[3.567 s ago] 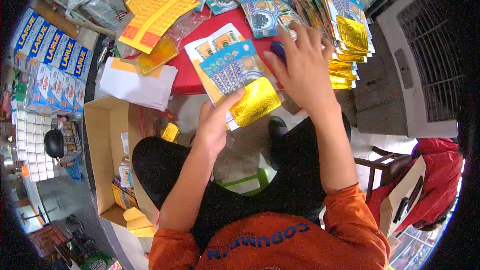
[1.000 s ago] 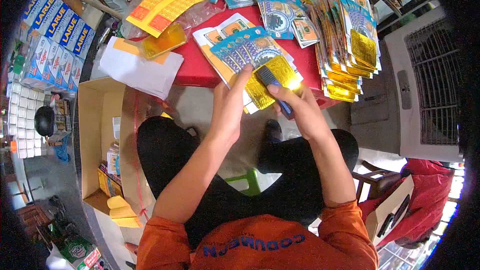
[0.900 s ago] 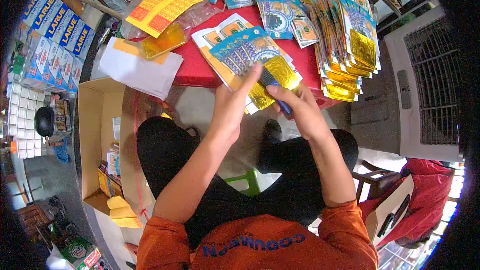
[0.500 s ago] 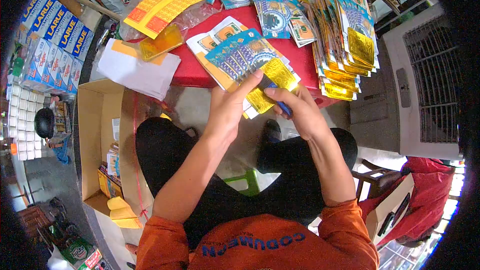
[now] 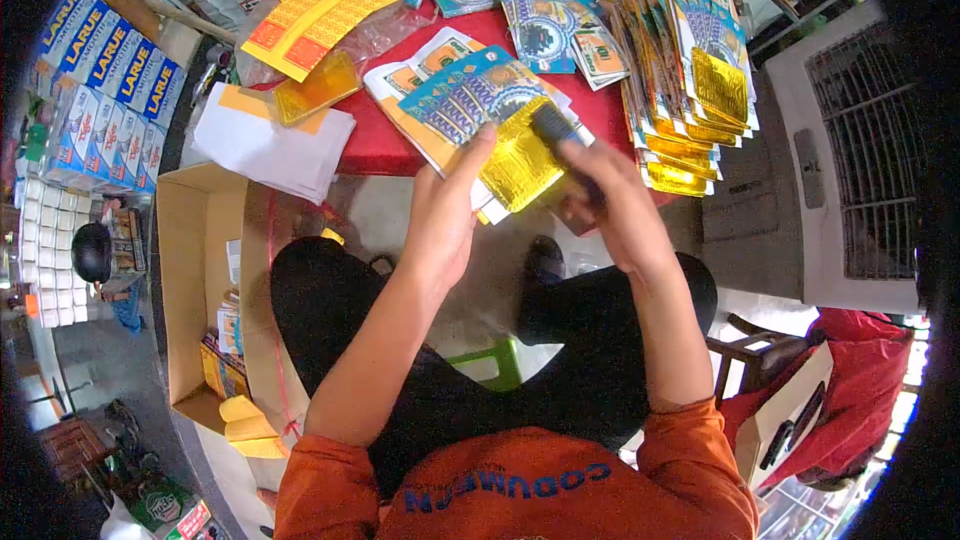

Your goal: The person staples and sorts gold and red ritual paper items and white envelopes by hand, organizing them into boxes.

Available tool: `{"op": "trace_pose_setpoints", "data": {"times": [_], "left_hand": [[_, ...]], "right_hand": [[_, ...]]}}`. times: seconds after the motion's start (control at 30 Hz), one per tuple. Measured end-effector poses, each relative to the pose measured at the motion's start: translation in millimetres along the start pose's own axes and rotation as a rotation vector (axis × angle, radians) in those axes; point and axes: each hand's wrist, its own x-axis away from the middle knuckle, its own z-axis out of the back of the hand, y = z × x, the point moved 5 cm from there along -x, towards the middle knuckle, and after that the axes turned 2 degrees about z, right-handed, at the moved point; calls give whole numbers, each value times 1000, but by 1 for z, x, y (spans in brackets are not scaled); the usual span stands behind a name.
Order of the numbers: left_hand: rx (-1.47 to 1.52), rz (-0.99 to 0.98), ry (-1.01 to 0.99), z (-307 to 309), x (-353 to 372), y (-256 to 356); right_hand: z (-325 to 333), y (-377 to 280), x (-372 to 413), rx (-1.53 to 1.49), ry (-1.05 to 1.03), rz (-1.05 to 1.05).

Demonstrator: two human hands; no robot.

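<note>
My left hand (image 5: 442,225) is closed on a fanned bundle of paper notes (image 5: 468,100), blue and orange joss money on white and yellow sheets, with its thumb on top. A shiny gold foil sheet (image 5: 515,170) lies across the bundle's near end. My right hand (image 5: 628,202), smeared by motion, grips a dark stapler (image 5: 552,126) whose jaw reaches over the foil's right edge. The stapler's lower part is blurred beneath the fingers. Just right of the hands stands a tall stack of similar bundles (image 5: 680,70), each with gold foil at its near end.
On the red table (image 5: 385,145) lie yellow printed sheets (image 5: 335,5), a gold foil pack (image 5: 318,88), white paper (image 5: 265,145) and loose blue notes (image 5: 535,25). A cardboard box (image 5: 200,240) stands at left, beer cartons (image 5: 110,60) beyond it. A green stool (image 5: 505,365) shows between the legs.
The stapler and my right hand have shifted up and right along the foil, uncovering more of it. My left hand keeps its hold on the bundle, which has moved slightly left.
</note>
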Motion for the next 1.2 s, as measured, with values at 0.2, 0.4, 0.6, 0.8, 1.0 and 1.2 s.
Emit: {"op": "trace_pose_setpoints", "data": {"times": [0.2, 0.4, 0.6, 0.8, 1.0, 1.2], "left_hand": [[-68, -38, -65, -7, 7, 6], [-300, -228, -76, -13, 13, 15], [-961, -841, -57, -15, 23, 39], [-1580, -1099, 56, -11, 9, 55], [-1818, -980, 69, 2, -1, 45], [-1859, -871, -105, -2, 15, 51]], "right_hand": [[12, -27, 9, -138, 459, 285], [35, -35, 13, -185, 449, 524], [56, -57, 33, -156, 650, 832], [65, -65, 42, -127, 741, 830], [75, -73, 46, -141, 728, 1039], [59, -68, 29, -204, 583, 700]]}}
